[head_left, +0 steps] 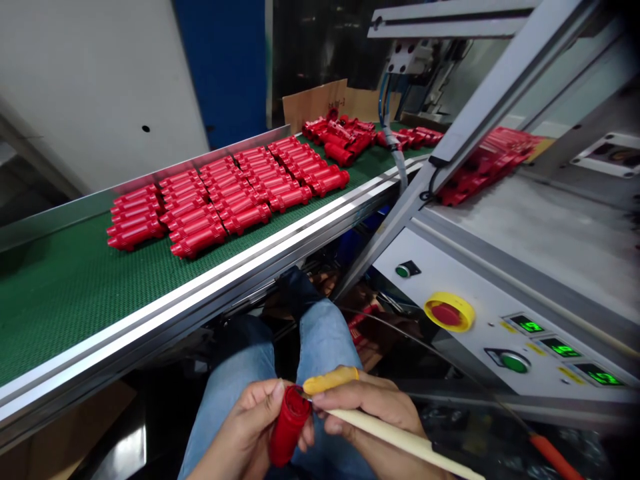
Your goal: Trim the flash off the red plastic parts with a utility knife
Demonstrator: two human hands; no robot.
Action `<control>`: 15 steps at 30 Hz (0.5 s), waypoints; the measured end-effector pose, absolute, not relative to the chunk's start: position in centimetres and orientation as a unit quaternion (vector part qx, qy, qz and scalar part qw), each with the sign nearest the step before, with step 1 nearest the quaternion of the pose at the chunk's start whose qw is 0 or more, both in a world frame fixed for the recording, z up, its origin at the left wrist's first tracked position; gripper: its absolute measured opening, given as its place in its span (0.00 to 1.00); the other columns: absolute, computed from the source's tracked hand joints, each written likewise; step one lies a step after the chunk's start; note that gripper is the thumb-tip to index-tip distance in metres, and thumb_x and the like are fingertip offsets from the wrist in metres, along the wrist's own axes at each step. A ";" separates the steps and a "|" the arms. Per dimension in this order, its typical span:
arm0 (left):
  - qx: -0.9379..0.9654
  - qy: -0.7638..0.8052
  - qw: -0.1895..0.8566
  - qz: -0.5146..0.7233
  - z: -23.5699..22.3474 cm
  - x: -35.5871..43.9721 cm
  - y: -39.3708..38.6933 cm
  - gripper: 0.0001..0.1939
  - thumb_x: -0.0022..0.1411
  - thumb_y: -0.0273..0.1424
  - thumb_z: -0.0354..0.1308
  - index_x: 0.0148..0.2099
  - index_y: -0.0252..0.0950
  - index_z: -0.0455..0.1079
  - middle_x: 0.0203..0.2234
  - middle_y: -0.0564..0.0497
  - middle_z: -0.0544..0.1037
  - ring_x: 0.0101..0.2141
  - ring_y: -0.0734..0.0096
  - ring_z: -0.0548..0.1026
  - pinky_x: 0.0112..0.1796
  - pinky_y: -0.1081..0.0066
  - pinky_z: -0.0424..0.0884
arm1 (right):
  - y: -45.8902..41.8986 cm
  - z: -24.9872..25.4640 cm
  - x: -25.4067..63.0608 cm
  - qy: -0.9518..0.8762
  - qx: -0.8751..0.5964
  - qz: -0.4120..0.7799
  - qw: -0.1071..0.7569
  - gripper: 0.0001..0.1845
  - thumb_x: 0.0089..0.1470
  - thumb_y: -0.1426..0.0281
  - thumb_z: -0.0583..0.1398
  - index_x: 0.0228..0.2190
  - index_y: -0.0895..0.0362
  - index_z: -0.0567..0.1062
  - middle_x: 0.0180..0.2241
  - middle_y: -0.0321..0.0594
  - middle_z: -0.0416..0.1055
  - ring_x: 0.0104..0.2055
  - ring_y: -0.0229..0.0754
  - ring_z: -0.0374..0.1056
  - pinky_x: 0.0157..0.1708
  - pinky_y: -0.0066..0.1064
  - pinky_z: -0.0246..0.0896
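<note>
My left hand (255,417) is closed around a red plastic tube (289,433), its open, hollow end tilted up toward me. In my right hand (380,417) lies a slim tool with a cream handle (395,435), gripped like a pen. A short metal tip shows at the tool's front, right at the tube's rim; the exact shape of the tip is too small to tell. A yellow finger cot (330,380) covers the index finger of my right hand. Both hands are over my lap, close together at the tube's mouth.
A green conveyor belt (90,293) with a metal edge carries rows of red tubes (240,180) and a loose pile (345,133). Right stands a machine frame (465,113) with a control panel, an emergency stop button (449,312) and green displays. More red parts (490,163) lie there.
</note>
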State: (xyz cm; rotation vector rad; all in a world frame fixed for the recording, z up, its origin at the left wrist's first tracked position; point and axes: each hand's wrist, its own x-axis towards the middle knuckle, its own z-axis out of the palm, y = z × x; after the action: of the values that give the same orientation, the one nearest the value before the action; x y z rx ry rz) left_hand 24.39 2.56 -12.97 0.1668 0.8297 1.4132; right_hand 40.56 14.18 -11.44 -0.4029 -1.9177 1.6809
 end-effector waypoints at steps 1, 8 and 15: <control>0.072 0.371 0.681 0.628 -13.0 24.4 2.6 0.23 0.62 0.47 0.67 0.31 0.29 0.80 0.21 0.43 0.80 0.24 0.70 0.74 0.30 0.73 0.65 | 14.2 -11.3 40.5 -0.715 -0.150 0.623 0.278 0.16 0.56 0.79 0.67 0.45 0.53 0.84 0.43 0.41 0.83 0.46 0.42 0.82 0.50 0.29 0.78; 0.084 0.375 0.675 0.630 -13.3 24.4 2.4 0.26 0.61 0.51 0.66 0.30 0.30 0.80 0.21 0.43 0.80 0.23 0.70 0.73 0.29 0.73 0.64 | 14.3 -11.2 40.1 -0.731 -0.130 0.591 0.317 0.17 0.55 0.79 0.68 0.45 0.51 0.83 0.41 0.37 0.83 0.43 0.38 0.81 0.47 0.24 0.78; 0.085 0.405 0.632 0.655 -13.5 24.8 2.3 0.24 0.63 0.48 0.65 0.30 0.30 0.81 0.23 0.42 0.81 0.26 0.68 0.75 0.33 0.72 0.66 | 12.9 -11.9 40.1 -0.741 -0.199 0.553 0.324 0.14 0.58 0.74 0.67 0.45 0.46 0.83 0.41 0.37 0.83 0.41 0.38 0.81 0.45 0.25 0.78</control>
State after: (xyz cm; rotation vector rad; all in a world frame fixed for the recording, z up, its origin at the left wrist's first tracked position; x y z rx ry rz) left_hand 24.85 2.27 -13.47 0.1947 0.9272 1.4984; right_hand 40.14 12.93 -11.93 -0.5231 -1.9437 1.4511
